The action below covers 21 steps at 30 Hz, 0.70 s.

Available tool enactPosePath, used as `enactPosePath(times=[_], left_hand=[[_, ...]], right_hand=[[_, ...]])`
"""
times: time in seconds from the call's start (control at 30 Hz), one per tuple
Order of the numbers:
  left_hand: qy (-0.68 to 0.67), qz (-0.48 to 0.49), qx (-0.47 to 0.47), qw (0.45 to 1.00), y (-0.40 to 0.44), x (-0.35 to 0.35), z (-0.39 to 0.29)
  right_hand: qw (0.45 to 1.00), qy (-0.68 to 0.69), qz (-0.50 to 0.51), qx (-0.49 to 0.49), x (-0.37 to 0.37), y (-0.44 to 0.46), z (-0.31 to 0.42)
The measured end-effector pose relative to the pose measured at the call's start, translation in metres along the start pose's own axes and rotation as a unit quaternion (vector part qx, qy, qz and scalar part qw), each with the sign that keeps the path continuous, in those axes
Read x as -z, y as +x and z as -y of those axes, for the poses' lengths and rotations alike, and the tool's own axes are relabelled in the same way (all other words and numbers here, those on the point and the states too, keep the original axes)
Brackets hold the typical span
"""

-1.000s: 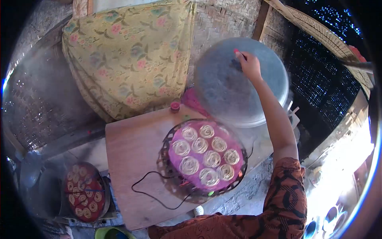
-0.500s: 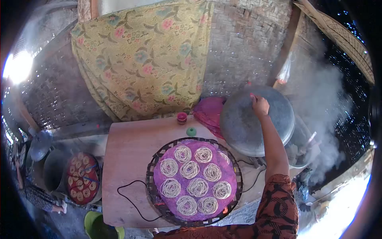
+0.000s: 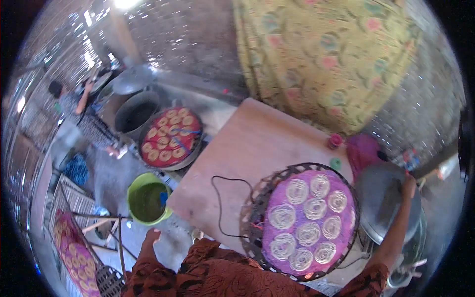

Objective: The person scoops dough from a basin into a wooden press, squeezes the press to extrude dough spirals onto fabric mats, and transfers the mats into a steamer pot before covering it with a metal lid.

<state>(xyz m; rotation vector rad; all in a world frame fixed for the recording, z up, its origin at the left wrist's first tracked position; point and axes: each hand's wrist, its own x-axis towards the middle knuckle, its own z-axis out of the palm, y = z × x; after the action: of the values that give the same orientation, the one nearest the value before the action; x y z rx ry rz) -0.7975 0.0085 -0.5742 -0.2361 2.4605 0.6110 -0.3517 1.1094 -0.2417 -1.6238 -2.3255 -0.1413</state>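
Note:
My right hand [image 3: 408, 185] grips the top of a large round grey metal pot lid [image 3: 378, 200] at the right. The lid is tilted and partly covered by my forearm. My left hand [image 3: 152, 236] hangs low over the floor beside a green bucket [image 3: 148, 200], holding nothing that I can see; its fingers look loosely apart, though small and blurred. Between my arms, a round black woven tray [image 3: 252, 225] on the table carries a purple cloth [image 3: 297, 222] with several coils of pale noodles [image 3: 308, 233].
The wooden table [image 3: 222, 153] bears a black cord, a pink cup [image 3: 335, 141] and a green ring [image 3: 336, 163]. Beyond its left edge stand a round red tray of noodle coils [image 3: 161, 133] and a dark pot [image 3: 136, 116]. Another person [image 3: 91, 119] stands at the far left.
My view has swung to the left, bringing my left hand, the whole bucket and the other person into clearer sight. My right hand still grips the pot lid.

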Motion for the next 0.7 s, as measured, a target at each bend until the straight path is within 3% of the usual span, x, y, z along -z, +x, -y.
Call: enactPosePath(times=[0.1,0.17,0.2,0.23,0.27,0.3,0.37,0.4,0.43,0.5,0.53,0.6,0.63,0.67,0.7], left_hand=[[-0.064,-0.032,-0.004,0.997,0.029,0.015,0.008],[-0.178,-0.056,0.044,0.982,0.023,0.043,-0.023],[-0.149,-0.120,-0.011,0.981,0.061,0.053,-0.008],[-0.113,-0.187,-0.062,0.974,0.099,0.061,0.011],[-0.037,-0.216,-0.116,0.969,0.101,0.088,-0.013],[0.040,-0.253,-0.165,0.953,0.095,0.121,-0.050],[0.028,-0.408,-0.172,0.896,0.098,0.167,-0.123],[0.037,-0.365,-0.197,0.909,0.106,0.193,-0.153],[0.046,-0.320,-0.224,0.919,0.123,0.217,-0.176],[0.055,-0.325,-0.360,0.873,0.197,0.240,-0.201],[0.105,-0.329,-0.374,0.861,0.230,0.248,-0.217],[0.141,-0.330,-0.386,0.850,0.274,0.258,-0.243],[0.194,-0.341,-0.419,0.819,0.290,0.266,-0.254],[0.247,-0.350,-0.450,0.784,0.303,0.271,-0.262],[0.240,-0.351,-0.452,0.784,0.314,0.275,-0.270]], right_hand=[[0.987,-0.159,0.016,-0.030,0.055,-0.033,0.072],[0.964,-0.124,-0.220,-0.082,0.111,-0.086,0.178],[0.965,-0.124,-0.218,-0.080,0.109,-0.087,0.199],[0.962,-0.035,-0.264,0.052,0.106,-0.089,0.220],[0.934,0.054,-0.303,0.181,0.106,-0.091,0.243],[0.936,0.126,-0.253,0.209,0.116,-0.110,0.292],[0.917,0.212,-0.179,0.286,0.132,-0.166,0.412],[0.901,0.228,-0.156,0.335,0.126,-0.193,0.468],[0.879,0.334,-0.066,0.334,0.117,-0.220,0.522],[0.827,0.424,0.035,0.367,0.108,-0.285,0.642],[0.826,0.349,-0.035,0.440,0.074,-0.302,0.688],[0.798,0.356,0.086,0.478,0.039,-0.343,0.790],[0.817,0.327,0.139,0.455,0.012,-0.364,0.839],[0.825,0.310,0.136,0.453,-0.019,-0.386,0.883],[0.812,0.301,0.186,0.465,-0.044,-0.401,0.921]])
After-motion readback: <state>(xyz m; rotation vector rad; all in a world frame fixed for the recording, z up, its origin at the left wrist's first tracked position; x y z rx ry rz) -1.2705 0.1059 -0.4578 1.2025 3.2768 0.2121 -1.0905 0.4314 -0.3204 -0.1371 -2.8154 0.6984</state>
